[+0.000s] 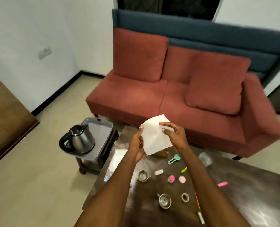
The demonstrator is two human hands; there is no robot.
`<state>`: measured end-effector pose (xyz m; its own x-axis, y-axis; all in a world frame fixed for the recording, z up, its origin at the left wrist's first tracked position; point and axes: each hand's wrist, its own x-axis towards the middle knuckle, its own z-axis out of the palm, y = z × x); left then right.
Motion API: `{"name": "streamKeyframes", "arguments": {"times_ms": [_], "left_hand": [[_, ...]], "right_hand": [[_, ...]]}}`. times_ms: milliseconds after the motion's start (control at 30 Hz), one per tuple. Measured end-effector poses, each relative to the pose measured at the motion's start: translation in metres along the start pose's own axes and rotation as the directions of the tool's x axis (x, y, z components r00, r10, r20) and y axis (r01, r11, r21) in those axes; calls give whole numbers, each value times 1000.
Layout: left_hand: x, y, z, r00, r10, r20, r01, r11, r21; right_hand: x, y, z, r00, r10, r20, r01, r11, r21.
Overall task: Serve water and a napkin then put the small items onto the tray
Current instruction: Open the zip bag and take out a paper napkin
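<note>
Your left hand (136, 141) and right hand (174, 133) pinch the white paper napkin (155, 136) above the dark wooden table (250, 185); lowering carelessly, you might topple the clear glass tumbler (205, 158).

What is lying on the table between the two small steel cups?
In the head view, bare dark tabletop separates the farther steel cup from the nearer steel cup; nothing lies there.
</note>
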<state>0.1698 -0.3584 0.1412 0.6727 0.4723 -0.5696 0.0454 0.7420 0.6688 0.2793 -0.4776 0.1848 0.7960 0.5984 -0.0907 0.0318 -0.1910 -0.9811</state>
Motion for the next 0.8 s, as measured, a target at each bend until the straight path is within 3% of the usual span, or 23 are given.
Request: {"name": "streamKeyframes", "arguments": {"times_ms": [100, 200, 400, 800], "left_hand": [[-35, 22, 64, 988, 42, 146, -59, 992, 114], [-62, 50, 130, 962, 166, 218, -214, 952, 218], [-122, 100, 232, 863, 386, 325, -427, 902, 62], [-151, 131, 306, 748, 411, 521, -496, 868, 27]], "right_hand": [[-10, -67, -66, 993, -118, -26, 119, 992, 29], [-19, -131, -121, 967, -245, -66, 245, 970, -9], [-39, -217, -199, 891, -424, -164, 414, 905, -93], [-56, -292, -254, 866, -341, -367, 337, 938, -77]]}}
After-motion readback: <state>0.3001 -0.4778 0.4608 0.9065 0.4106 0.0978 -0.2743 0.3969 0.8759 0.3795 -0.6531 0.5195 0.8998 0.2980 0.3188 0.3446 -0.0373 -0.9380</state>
